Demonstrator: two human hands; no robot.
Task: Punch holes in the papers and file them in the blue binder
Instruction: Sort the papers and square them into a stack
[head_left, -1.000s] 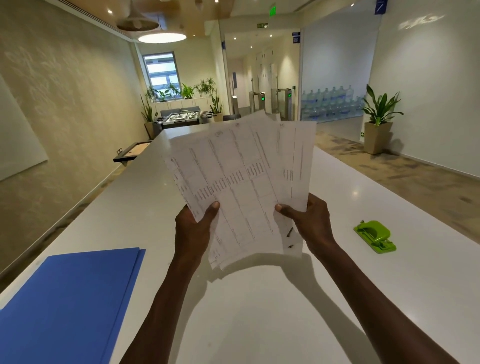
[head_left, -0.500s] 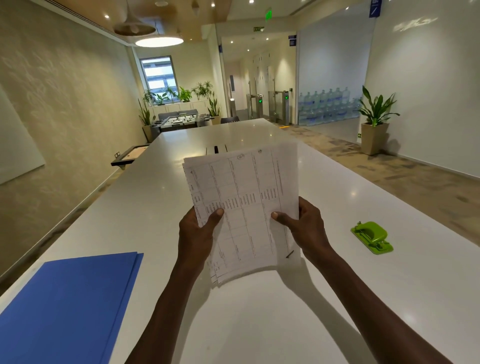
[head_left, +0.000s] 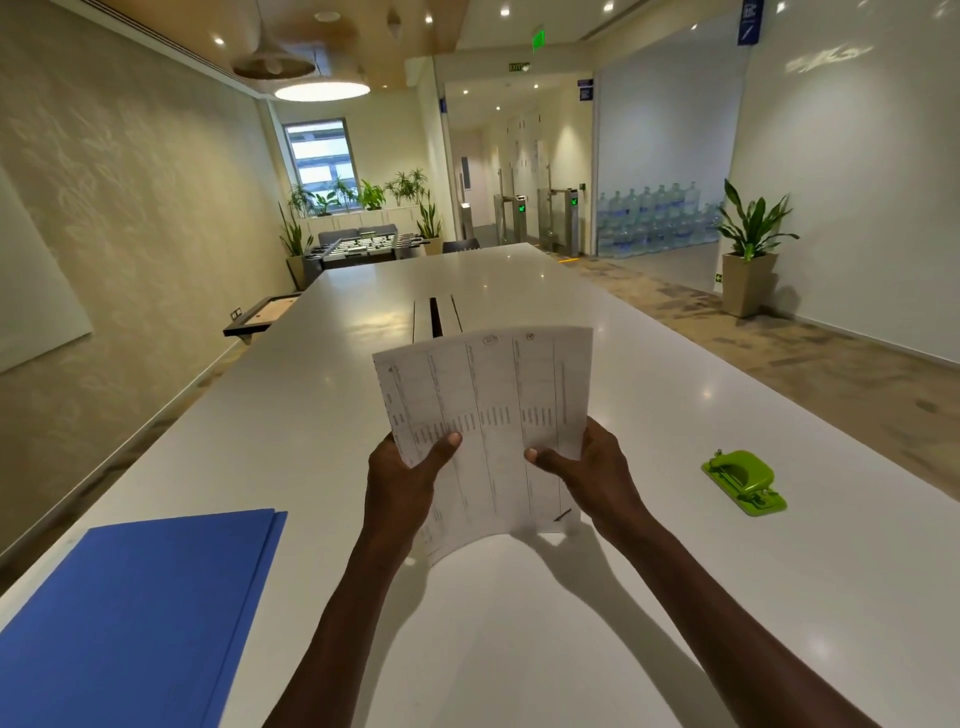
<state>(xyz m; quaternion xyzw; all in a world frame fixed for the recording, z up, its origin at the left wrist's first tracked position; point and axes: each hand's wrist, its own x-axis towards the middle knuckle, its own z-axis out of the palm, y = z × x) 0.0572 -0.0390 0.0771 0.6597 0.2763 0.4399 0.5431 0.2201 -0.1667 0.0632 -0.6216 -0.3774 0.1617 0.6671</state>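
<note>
Papers (head_left: 488, 426) stand up above the white bench (head_left: 597, 649), held in the middle. Left hand (head_left: 402, 475) grips their left edge, thumb on front. Right hand (head_left: 592, 475) grips their right edge. Blue binder (head_left: 130, 618) lies closed near left. Green hole punch (head_left: 744, 480) sits right.

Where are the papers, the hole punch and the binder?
papers (head_left: 493, 405), head view, middle of the top sheet.
hole punch (head_left: 740, 475), head view, its green top lever.
binder (head_left: 130, 623), head view, middle of its blue cover.
</note>
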